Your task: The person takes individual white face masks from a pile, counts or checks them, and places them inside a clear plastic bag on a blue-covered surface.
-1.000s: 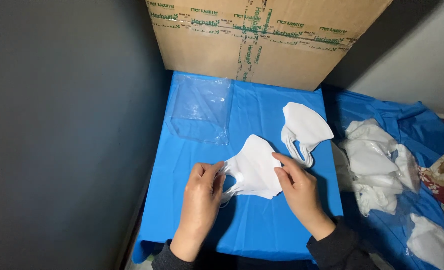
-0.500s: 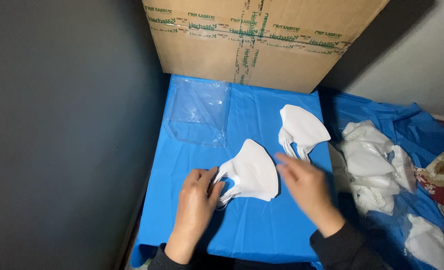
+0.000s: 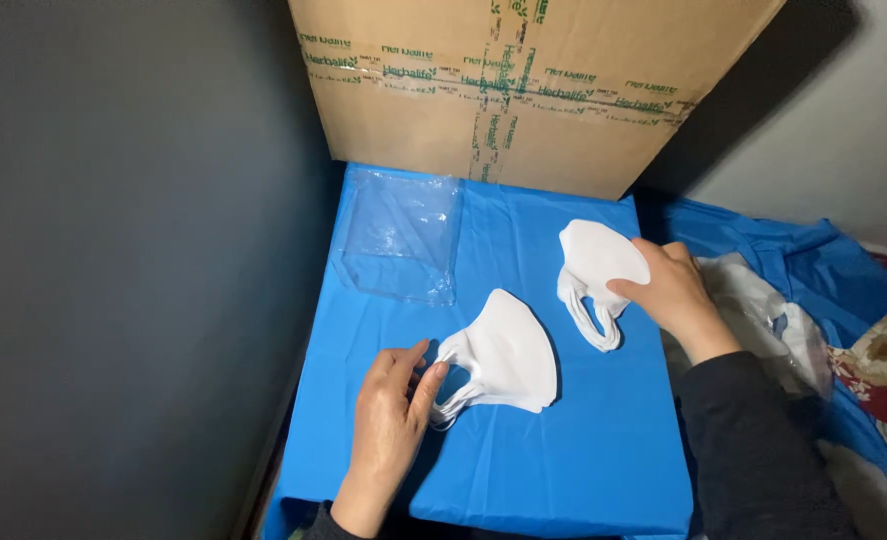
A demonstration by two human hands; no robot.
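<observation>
Cardboard box (image 3: 524, 90) blocks rear; blue cloth (image 3: 564, 470) front open
</observation>
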